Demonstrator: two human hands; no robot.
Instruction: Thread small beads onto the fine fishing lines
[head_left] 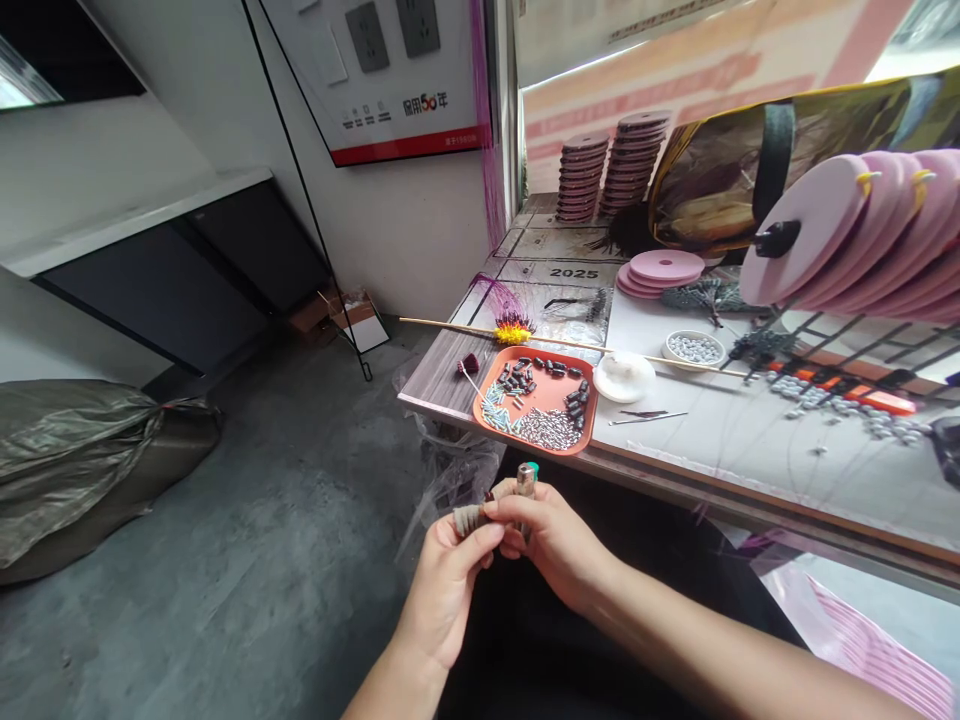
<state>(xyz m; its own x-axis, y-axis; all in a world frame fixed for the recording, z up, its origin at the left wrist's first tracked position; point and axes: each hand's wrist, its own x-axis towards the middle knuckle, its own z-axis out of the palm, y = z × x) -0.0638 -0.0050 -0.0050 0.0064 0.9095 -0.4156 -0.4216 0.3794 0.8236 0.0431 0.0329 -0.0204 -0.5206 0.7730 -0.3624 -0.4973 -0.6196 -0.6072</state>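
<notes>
My left hand (pixel 452 575) and my right hand (pixel 551 535) meet in front of the table's near edge, fingertips touching. A lighter (pixel 526 482) with a metal top and a green button stands upright in my right hand. My right thumb and forefinger also pinch toward the left fingertips. Greyish wrapping (pixel 469 519) covers a finger of my left hand. Those left fingers are closed on something small and dark that I cannot make out. Just beyond lies an orange tray (pixel 590 425) with black cylindrical pieces, small silvery pieces and pale green pieces.
A thin stick (pixel 442 325) bearing a yellow and dark bundle (pixel 514 330) crosses the table behind the tray. Right of it are a white round dish (pixel 624 380), tweezers (pixel 649 417), a bowl of grey beads (pixel 694 348) and pink spools (pixel 810 230). A plastic bag (pixel 457 480) hangs below.
</notes>
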